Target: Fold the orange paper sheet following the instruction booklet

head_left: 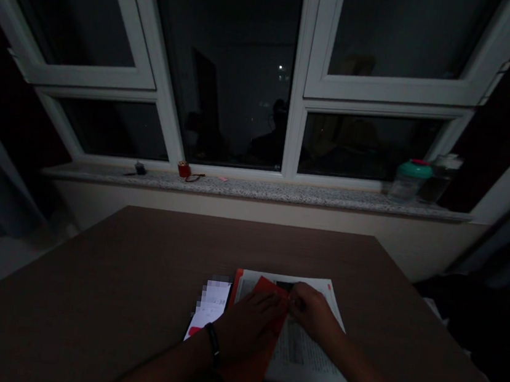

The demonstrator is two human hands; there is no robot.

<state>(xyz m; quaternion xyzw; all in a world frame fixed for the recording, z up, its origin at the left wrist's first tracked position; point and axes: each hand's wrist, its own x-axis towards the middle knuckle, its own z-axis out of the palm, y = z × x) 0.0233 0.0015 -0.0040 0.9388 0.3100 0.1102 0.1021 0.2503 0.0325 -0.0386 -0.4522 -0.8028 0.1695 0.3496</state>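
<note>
A sheet of red paper lies on a printed white booklet, its lower corner reaching past the booklet's front edge onto the table. My left hand rests flat on the red paper, with a black wristband on its wrist. My right hand pinches the paper's upper part, its fingertips close to those of my left hand. Both hands hide the middle of the sheet. To the left of my left hand lies a phone with a lit screen, partly blurred.
The brown table stretches ahead to a pale wall. On the speckled stone windowsill stand a small red object, a small dark object, and a green-lidded jar beside a clear bottle. Dark window panes rise behind.
</note>
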